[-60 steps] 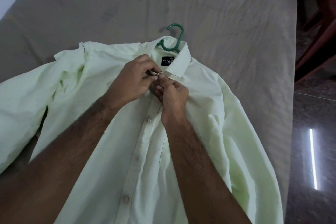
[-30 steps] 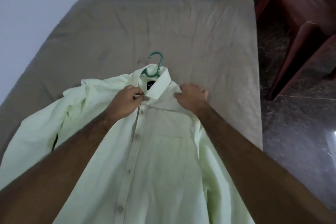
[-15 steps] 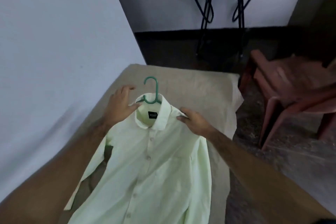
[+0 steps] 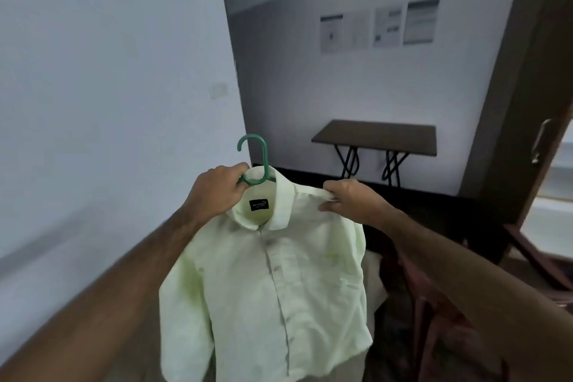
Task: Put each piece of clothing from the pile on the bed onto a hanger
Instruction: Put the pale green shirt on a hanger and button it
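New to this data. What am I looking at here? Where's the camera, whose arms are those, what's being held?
There is no robot here: a person does the task with bare hands, and the single wide-angle camera sits on that person's head, looking forward and down. So the two arms reaching in from the bottom are the wearer's own.

The left hand grips the green hanger at its neck, just below the hook. The right hand pinches the shoulder of a pale green shirt, which hangs on the hanger, buttoned at the front and lifted up in the air.

Behind stand a small dark folding table against the wall, four papers pinned above it, and a door at right.
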